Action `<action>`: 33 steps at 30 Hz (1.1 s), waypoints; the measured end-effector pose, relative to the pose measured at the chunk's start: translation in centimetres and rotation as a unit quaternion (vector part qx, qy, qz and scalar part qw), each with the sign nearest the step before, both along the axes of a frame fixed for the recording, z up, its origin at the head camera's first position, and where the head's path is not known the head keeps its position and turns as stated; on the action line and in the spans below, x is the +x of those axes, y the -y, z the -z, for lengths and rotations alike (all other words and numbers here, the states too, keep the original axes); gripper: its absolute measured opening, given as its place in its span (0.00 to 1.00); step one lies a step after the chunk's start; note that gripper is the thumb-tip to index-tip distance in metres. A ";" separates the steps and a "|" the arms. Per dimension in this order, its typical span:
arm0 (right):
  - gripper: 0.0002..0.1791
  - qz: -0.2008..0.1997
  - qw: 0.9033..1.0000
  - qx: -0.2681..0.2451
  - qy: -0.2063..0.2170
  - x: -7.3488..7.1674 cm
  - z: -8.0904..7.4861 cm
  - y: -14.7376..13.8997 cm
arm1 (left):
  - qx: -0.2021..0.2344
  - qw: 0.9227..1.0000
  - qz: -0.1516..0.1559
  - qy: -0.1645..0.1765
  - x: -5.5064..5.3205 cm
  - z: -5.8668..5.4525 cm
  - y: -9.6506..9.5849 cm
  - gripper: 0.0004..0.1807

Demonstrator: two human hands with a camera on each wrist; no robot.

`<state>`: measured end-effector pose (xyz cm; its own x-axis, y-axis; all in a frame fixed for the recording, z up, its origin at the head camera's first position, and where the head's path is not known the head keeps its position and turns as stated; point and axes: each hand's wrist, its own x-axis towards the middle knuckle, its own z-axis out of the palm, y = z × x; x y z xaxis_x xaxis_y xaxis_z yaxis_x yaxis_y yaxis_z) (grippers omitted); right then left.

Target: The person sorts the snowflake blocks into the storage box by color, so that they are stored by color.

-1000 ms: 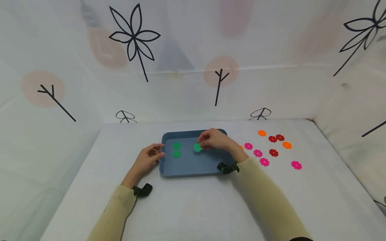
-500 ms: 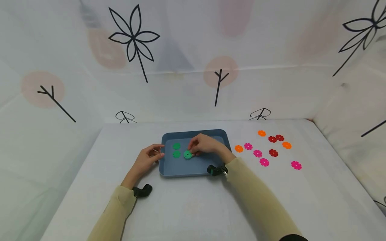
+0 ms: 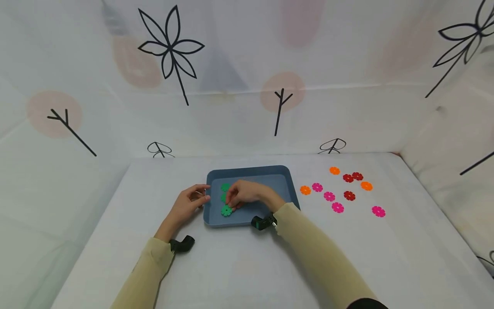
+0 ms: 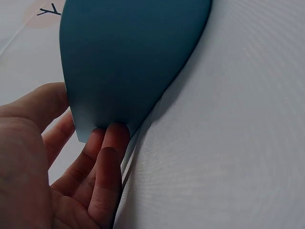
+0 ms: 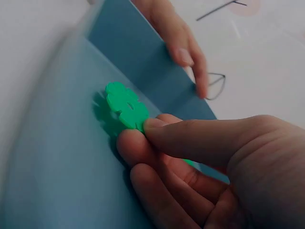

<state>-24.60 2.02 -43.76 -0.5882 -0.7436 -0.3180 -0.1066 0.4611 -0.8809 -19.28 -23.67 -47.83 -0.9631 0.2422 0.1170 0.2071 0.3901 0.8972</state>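
Between thumb and index finger, my right hand (image 3: pixel 247 192) pinches a green flower-shaped disc (image 3: pixel 226 210) by its edge. In the right wrist view, the green disc (image 5: pixel 126 105) tilts close over the tray floor and casts a shadow there. Two more green flower-shaped discs lie in line behind it in the blue-grey tray (image 3: pixel 266 171): the far one (image 3: pixel 225 187) shows, and the nearer one (image 3: pixel 223 197) is partly hidden by my right fingers. At the tray's left edge rests my left hand (image 3: pixel 189 204), its relaxed fingertips touching the outer wall (image 4: pixel 119 67).
Right of the tray, several pink discs (image 3: pixel 329 196), a few dark red ones (image 3: pixel 349 195) and orange ones (image 3: pixel 366 186) lie scattered on the white tabletop (image 3: pixel 231 274). Patterned white cloth (image 3: pixel 231 124) hangs behind the table.
My right hand has carried the green disc left and nearer to me across the tray, to the front of the two lying green discs. My left hand stays at the tray edge.
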 end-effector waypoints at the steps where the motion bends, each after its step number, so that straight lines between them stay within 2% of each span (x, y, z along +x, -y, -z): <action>1: 0.04 -0.002 1.000 0.002 0.003 0.1 0.1 0.1 | 0.002 1.000 0.002 -0.001 0.0 0.1 0.0 0.20; 18: 0.05 0.022 0.999 -0.021 0.032 0.0 0.9 -0.1 | -0.001 1.000 -0.007 0.011 0.2 -0.2 -0.1 0.21; 33: 0.04 0.042 0.998 -0.030 0.037 -0.1 0.7 -0.2 | -0.002 1.000 -0.004 0.010 0.2 -0.2 0.0 0.21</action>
<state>-24.72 2.23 -44.49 -0.6260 -0.7117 -0.3186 -0.0043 0.4117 -0.9113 -19.12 -23.64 -47.67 -0.9673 0.2347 0.0962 0.1854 0.3954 0.8996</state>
